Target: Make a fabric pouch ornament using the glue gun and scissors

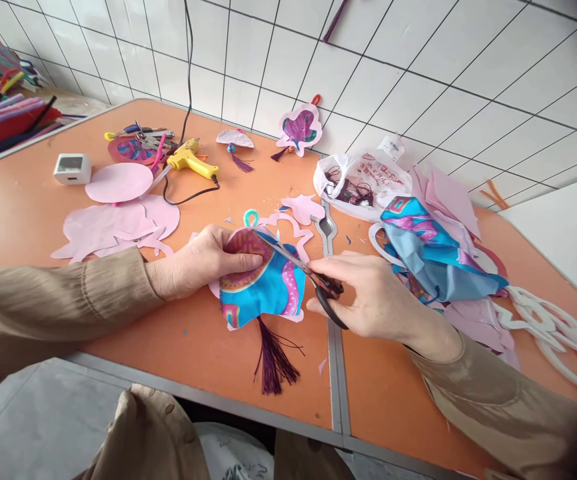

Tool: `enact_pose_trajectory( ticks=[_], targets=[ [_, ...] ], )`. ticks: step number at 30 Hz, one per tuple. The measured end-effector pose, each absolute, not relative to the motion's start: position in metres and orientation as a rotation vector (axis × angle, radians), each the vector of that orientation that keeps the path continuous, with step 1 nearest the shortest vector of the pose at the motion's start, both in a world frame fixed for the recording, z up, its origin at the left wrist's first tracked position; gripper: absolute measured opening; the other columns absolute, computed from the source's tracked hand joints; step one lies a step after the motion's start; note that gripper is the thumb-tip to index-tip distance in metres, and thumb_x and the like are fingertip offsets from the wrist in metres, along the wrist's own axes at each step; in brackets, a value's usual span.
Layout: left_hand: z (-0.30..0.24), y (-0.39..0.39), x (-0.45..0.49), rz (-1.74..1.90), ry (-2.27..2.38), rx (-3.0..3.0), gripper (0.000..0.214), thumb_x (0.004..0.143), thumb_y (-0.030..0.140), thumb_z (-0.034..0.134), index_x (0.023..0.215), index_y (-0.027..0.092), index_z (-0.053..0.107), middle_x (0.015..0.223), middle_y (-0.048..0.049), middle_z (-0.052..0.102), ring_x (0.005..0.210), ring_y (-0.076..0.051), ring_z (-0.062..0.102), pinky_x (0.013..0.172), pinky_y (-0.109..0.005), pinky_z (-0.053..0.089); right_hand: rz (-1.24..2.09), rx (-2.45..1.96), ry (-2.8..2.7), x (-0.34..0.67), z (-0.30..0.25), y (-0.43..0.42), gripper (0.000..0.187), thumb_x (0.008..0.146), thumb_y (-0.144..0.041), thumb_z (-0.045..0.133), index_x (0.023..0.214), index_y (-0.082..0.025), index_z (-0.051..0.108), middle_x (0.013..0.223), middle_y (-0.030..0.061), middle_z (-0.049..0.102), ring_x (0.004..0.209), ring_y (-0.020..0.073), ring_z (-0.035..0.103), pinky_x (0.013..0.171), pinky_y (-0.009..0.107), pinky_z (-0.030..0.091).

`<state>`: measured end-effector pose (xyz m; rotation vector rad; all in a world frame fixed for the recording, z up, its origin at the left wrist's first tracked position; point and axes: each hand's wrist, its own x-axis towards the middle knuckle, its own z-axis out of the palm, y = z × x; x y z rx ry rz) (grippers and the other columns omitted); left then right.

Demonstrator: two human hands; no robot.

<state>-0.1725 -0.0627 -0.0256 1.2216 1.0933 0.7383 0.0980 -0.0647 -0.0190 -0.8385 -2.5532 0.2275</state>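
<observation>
My left hand [208, 260] pinches the upper left of a tasselled ornament, its thumb pressed on the patterned blue fabric [253, 303]. Pink backing peeks out around the fabric's edge. A turquoise loop [251, 217] stands at the top, and a dark purple tassel [274, 363] hangs below over the table. In my right hand [368, 293] are black-handled scissors [329, 300], fingers in the handles. Their blades lie along the fabric's upper right edge, pointing up and left. Whether fabric sits between the blades is hard to see.
Behind my left hand lie pink cutouts [103, 223], a yellow glue gun [188, 159] with its cord, and a white adapter [72, 169]. Finished-looking ornaments [298, 128] rest by the tiled wall. To the right are a plastic bag [383, 180], blue fabric [438, 257] and white loops [553, 327].
</observation>
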Motion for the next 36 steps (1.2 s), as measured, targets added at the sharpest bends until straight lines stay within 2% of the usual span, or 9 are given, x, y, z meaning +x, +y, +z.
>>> enact_pose_trajectory(
  ticks=[8, 17, 22, 29, 36],
  targets=[
    [-0.020, -0.063, -0.170, 0.755, 1.019, 1.178, 0.027, 0.065, 0.030, 0.087, 0.061, 0.013, 0.067, 0.054, 0.0026, 0.059, 0.050, -0.007, 0.051, 0.045, -0.016, 0.041, 0.092, -0.827, -2.619, 0.098, -0.009, -0.068, 0.008, 0.087, -0.022, 0.066, 0.083, -0.020, 0.059, 0.062, -0.0042, 0.054, 0.057, 0.0128, 0.041, 0.060, 0.030, 0.035],
    [-0.020, -0.063, -0.172, 0.762, 0.990, 1.180, 0.024, 0.065, 0.026, 0.087, 0.060, 0.013, 0.067, 0.055, 0.0026, 0.060, 0.051, -0.007, 0.052, 0.044, -0.015, 0.040, 0.058, -0.794, -2.590, 0.101, -0.014, -0.067, 0.003, 0.087, -0.023, 0.065, 0.087, -0.021, 0.063, 0.065, -0.0029, 0.056, 0.058, 0.0140, 0.044, 0.060, 0.031, 0.035],
    [-0.021, -0.064, -0.171, 0.747, 0.986, 1.186, 0.024, 0.065, 0.027, 0.086, 0.061, 0.014, 0.067, 0.057, 0.0024, 0.061, 0.053, -0.007, 0.052, 0.046, -0.016, 0.041, 0.031, -0.793, -2.580, 0.098, -0.015, -0.069, 0.010, 0.090, -0.029, 0.067, 0.094, -0.020, 0.064, 0.065, -0.0025, 0.057, 0.059, 0.0152, 0.047, 0.061, 0.032, 0.037],
    [-0.020, -0.064, -0.171, 0.744, 1.012, 1.195, 0.025, 0.065, 0.031, 0.087, 0.065, 0.014, 0.068, 0.058, 0.0024, 0.060, 0.055, -0.008, 0.052, 0.049, -0.019, 0.042, -0.012, -0.822, -2.593, 0.101, -0.013, -0.071, 0.006, 0.090, -0.026, 0.065, 0.087, -0.021, 0.064, 0.065, -0.0017, 0.060, 0.058, 0.0152, 0.046, 0.061, 0.033, 0.038],
    [-0.017, -0.065, -0.170, 0.702, 0.992, 1.210, 0.029, 0.067, 0.030, 0.084, 0.057, 0.014, 0.062, 0.053, 0.0036, 0.054, 0.051, -0.007, 0.047, 0.047, -0.018, 0.039, -0.121, -0.773, -2.640, 0.098, -0.006, -0.072, 0.010, 0.090, -0.025, 0.066, 0.092, -0.016, 0.068, 0.065, 0.0005, 0.063, 0.057, 0.0165, 0.050, 0.059, 0.034, 0.039]
  ],
)
